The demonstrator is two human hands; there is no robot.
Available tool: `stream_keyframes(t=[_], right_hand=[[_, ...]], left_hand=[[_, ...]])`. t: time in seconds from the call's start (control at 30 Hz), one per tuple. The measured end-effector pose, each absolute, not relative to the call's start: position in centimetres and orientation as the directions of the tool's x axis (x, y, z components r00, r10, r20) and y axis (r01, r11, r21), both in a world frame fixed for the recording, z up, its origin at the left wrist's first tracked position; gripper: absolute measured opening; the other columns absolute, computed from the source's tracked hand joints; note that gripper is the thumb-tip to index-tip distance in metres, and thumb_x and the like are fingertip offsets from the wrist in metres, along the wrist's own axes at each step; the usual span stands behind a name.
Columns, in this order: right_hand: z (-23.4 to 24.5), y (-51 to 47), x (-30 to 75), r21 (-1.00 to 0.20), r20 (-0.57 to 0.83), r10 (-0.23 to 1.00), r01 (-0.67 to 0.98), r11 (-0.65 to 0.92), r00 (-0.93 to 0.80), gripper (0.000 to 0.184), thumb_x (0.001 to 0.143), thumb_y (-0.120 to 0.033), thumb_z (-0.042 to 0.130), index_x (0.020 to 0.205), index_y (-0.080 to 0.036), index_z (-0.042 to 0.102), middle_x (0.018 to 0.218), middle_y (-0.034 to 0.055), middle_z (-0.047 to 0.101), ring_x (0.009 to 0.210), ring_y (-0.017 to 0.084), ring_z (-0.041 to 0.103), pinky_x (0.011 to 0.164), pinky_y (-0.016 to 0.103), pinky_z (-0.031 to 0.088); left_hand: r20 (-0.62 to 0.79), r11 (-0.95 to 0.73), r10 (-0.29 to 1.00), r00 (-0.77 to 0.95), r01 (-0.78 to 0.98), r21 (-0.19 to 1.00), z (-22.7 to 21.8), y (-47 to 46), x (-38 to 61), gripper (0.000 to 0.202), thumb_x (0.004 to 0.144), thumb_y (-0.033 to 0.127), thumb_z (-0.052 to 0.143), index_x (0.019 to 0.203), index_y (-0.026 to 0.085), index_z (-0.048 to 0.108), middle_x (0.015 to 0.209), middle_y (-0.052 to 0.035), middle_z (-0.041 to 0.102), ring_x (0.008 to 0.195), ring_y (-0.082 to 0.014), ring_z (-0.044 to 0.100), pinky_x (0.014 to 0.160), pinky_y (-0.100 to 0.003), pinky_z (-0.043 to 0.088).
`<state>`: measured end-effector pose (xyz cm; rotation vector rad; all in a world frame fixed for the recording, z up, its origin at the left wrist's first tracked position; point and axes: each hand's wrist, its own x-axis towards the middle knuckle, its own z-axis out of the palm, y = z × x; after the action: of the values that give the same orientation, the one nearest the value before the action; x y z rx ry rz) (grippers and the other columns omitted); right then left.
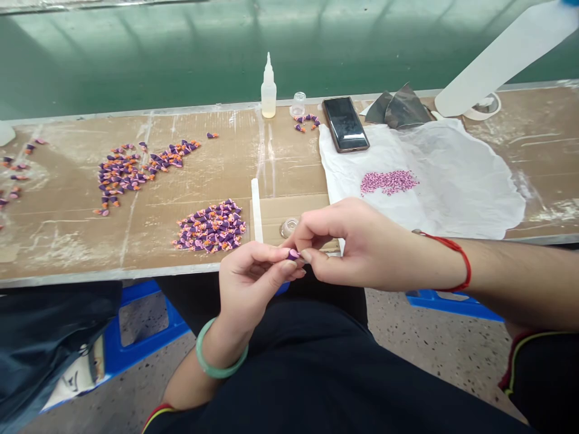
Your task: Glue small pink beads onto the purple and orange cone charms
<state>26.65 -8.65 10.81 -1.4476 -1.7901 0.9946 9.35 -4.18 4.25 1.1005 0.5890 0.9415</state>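
In the head view, the left hand (246, 278) pinches a small purple-and-pink moulded piece (293, 254); the right hand's (359, 247) fingertips meet its right end, whether gripping I cannot tell. From the piece, toward twelve o'clock on the table (244, 150) stand a clear round dish (288, 227), contents unclear, and a translucent plastic dropper bottle (268, 90) with a little yellowish liquid.

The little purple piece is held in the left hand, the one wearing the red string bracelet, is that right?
Not quite: in the head view, the left hand that holds the little purple piece wears a green bangle; the red string bracelet is on the right wrist.
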Motion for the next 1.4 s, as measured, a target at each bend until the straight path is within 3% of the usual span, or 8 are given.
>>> stream_keyframes(t=[0.2,0.53,0.7,0.9,1.1,1.2,1.3,1.4], right_hand=[[10.9,-8.7,26.6,-0.846,0.034,0.976,0.514,0.144,-0.216,0.011,0.085,-0.018,0.057,0.075,-0.017,0.063,0.073,-0.0007,0.074,0.063,0.009,0.065,0.056,0.019,0.048],[10.5,-8.6,26.8,-0.825,0.074,0.974,0.535,0.182,-0.216,0.013,0.082,-0.013,0.053,0.072,-0.019,0.057,0.072,-0.0010,0.073,0.061,0.009,0.065,0.055,0.019,0.047],[11.1,-8.9,28.3,-0.820,0.048,0.992,0.562,0.107,-0.119,0.010,0.086,-0.019,0.054,0.082,-0.022,0.063,0.090,0.0023,0.076,0.082,0.015,0.072,0.066,0.024,0.054],[10.3,-9.4,30.8,-0.805,0.068,0.996,0.592,0.017,0.063,0.013,0.086,-0.025,0.056,0.086,-0.022,0.069,0.097,0.0065,0.077,0.088,0.022,0.073,0.068,0.031,0.054],[8.7,-10.3,33.3,-0.799,0.007,0.981,0.591,-0.111,0.193,0.021,0.092,-0.035,0.055,0.086,-0.023,0.072,0.103,0.0085,0.078,0.092,0.024,0.074,0.075,0.036,0.057],[8.0,-10.8,34.6,-0.784,-0.053,0.962,0.585,-0.206,0.267,0.026,0.090,-0.043,0.055,0.081,-0.026,0.072,0.103,0.0078,0.078,0.092,0.027,0.074,0.075,0.039,0.058],[7.4,-11.1,35.4,-0.782,-0.093,0.938,0.558,-0.277,0.335,0.026,0.088,-0.045,0.056,0.081,-0.027,0.073,0.104,0.0075,0.078,0.094,0.029,0.073,0.077,0.042,0.059],[6.8,-11.4,35.7,-0.797,-0.092,0.920,0.525,-0.297,0.380,0.027,0.088,-0.047,0.057,0.084,-0.027,0.074,0.105,0.0085,0.077,0.098,0.029,0.072,0.080,0.043,0.059]], left_hand=[[0.066,0.180,0.841,0.537,-0.393,0.902,4.3,-4.1,9.4,0.011,0.073,0.021,0.088,0.077,0.022,0.077,0.073,0.0008,0.078,0.060,-0.0143,0.075,0.058,-0.019,0.065],[0.076,0.134,0.833,0.548,-0.333,0.933,4.0,-3.6,9.3,0.013,0.075,0.025,0.086,0.076,0.019,0.075,0.072,-0.0018,0.077,0.060,-0.0163,0.075,0.056,-0.022,0.064],[0.281,-0.214,0.810,0.515,-0.187,0.959,3.7,-3.2,8.9,0.013,0.082,0.015,0.078,0.092,0.022,0.077,0.085,-0.0032,0.079,0.075,-0.0171,0.076,0.071,-0.026,0.063],[0.547,-0.587,0.649,0.528,-0.110,0.802,3.7,-1.7,9.2,0.032,0.084,0.002,0.069,0.103,0.027,0.073,0.090,-0.0007,0.078,0.081,-0.0177,0.073,0.076,-0.030,0.058],[0.421,-0.737,0.610,0.672,0.285,0.613,3.9,3.3,7.2,0.010,0.085,0.012,0.066,0.083,0.021,0.070,0.094,-0.0073,0.068,0.092,-0.0223,0.065,0.084,-0.037,0.053],[0.301,-0.715,0.650,0.697,0.429,0.552,3.9,7.2,5.8,0.005,0.084,0.021,0.068,0.087,0.020,0.071,0.098,-0.0090,0.068,0.098,-0.0256,0.063,0.089,-0.040,0.050],[0.222,-0.623,0.756,0.616,0.574,0.532,3.8,12.1,6.1,0.012,0.085,0.029,0.066,0.089,0.019,0.071,0.098,-0.0085,0.071,0.097,-0.0249,0.064,0.088,-0.038,0.051],[0.225,-0.537,0.842,0.490,0.725,0.431,3.4,17.6,8.3,0.016,0.087,0.023,0.056,0.088,0.017,0.070,0.095,-0.0093,0.073,0.090,-0.0232,0.065,0.085,-0.036,0.050]])
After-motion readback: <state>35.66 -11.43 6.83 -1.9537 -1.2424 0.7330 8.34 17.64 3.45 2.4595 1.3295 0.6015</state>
